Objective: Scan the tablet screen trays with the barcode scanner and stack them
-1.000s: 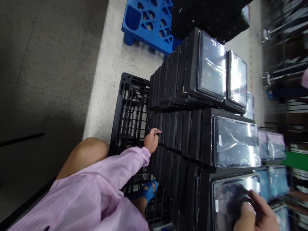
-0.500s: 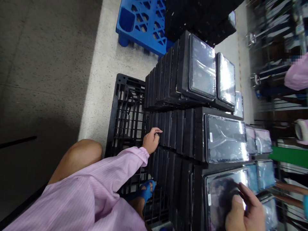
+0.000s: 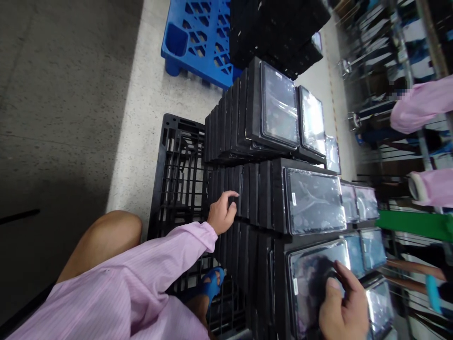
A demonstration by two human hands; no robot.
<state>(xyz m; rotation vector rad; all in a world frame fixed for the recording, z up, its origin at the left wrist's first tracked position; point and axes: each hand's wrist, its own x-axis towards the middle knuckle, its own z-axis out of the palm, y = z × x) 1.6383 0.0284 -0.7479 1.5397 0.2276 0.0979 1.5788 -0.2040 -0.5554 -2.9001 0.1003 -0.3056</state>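
Note:
Stacks of black trays stand side by side, topped with screen panels in clear film. My left hand [image 3: 222, 213] is at the side of the middle tray stack [image 3: 253, 193], with thumb and index finger curved apart. It grips nothing that I can see. Over the near screen panel [image 3: 306, 283] is my right hand [image 3: 343, 302], fingers apart and its dark reflection in the glass. Whether it touches the panel I cannot tell. Another screen panel [image 3: 314, 200] lies on top of the middle stack, and a further one [image 3: 279, 104] on the far stack.
Beneath the stacks is a black grid pallet [image 3: 177, 174]. A blue pallet [image 3: 198, 42] bears more black trays [image 3: 272, 33] beyond. A blue sandal [image 3: 213, 283] is beside the near stack. Co-workers' pink sleeves [image 3: 421, 104], metal racks and a green bar [image 3: 414, 224] are at the right.
The whole scene has shifted left in view. My left thumb and index finger have spread wider, and the hand is a little farther along the stack. My right hand stays over the near panel.

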